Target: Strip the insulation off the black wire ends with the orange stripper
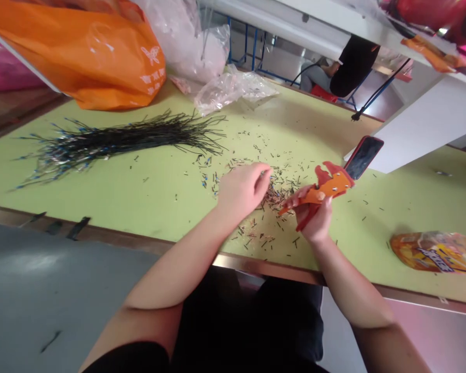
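Observation:
My right hand [316, 223] is wrapped round the handles of an orange and red wire stripper [334, 185], whose jaws point up and away from me. Left of it, my left hand [241, 187] is closed with the fingers curled in; what they hold, if anything, is hidden. Both hands are over a scatter of short black offcuts and copper-coloured bits [274, 199] on the green tabletop [147, 202]. Farther left lies a long bundle of black wires [140, 137], with blue tips at its left end and loose ends fanning out on the right.
A phone [364, 157] leans near a white upright panel [415, 124]. An orange bag [116, 62] and clear plastic bags [233, 90] fill the back left. An orange wrapped package [435, 253] lies at right. Beyond the table sits another person [353, 65].

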The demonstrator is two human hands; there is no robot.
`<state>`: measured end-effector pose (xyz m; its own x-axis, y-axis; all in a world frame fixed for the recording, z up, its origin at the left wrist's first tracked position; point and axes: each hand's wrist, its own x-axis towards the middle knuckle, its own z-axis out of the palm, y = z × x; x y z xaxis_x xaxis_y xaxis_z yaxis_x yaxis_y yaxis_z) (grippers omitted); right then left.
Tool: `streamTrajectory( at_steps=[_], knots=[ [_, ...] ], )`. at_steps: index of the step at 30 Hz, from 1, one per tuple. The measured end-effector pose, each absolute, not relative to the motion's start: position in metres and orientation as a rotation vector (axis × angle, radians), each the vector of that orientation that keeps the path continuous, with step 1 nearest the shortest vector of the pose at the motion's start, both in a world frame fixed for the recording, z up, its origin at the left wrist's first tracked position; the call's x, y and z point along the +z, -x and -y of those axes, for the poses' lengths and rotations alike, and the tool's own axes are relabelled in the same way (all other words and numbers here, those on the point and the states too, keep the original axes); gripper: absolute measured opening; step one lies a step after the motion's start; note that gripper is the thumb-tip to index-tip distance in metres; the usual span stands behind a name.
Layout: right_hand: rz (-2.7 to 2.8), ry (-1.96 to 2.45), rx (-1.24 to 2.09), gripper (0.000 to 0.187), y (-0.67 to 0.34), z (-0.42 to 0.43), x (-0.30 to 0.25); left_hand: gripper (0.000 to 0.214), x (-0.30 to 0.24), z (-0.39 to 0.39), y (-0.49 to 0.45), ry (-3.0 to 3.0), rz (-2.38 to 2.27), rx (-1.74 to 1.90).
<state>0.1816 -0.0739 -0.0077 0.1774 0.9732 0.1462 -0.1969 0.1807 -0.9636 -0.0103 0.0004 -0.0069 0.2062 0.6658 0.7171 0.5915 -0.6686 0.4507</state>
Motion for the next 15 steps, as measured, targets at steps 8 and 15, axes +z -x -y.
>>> streamTrajectory(
  at_steps=[8, 15],
  knots=[
    [1.019, 1.094, 1.063, 0.064, -0.173, 0.081, -0.04, 0.019, -0.008, 0.03, -0.013, -2.628, -1.051, 1.515],
    [1.09, 1.032, 1.022, 0.063, -0.179, 0.082, -0.033, 0.021, -0.011, 0.026, -0.013, -2.576, -1.202, 1.397]
  ],
)
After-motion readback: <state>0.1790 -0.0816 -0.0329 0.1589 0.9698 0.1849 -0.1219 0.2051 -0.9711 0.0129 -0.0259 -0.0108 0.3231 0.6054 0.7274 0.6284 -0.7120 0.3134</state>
